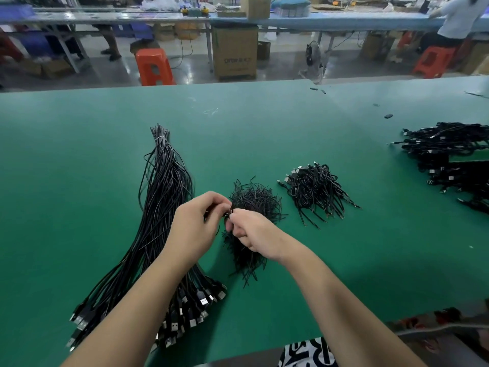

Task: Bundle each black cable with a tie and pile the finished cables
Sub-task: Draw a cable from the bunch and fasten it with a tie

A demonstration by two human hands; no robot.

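Black cable (229,213) is mostly hidden between left hand (194,229) and right hand (251,231), whose fingers pinch it above the tie heap (254,201). Green counter (79,154) lies bare leftward; finished pile (315,192) sits right.

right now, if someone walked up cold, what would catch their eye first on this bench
Most likely the two hands meeting at the centre of the green table: the left hand and right hand pinch something small and black between them, just above a loose heap of black ties. Next, the long sheaf of unbundled black cables running down the left, then the small pile of bundled cables to the right.
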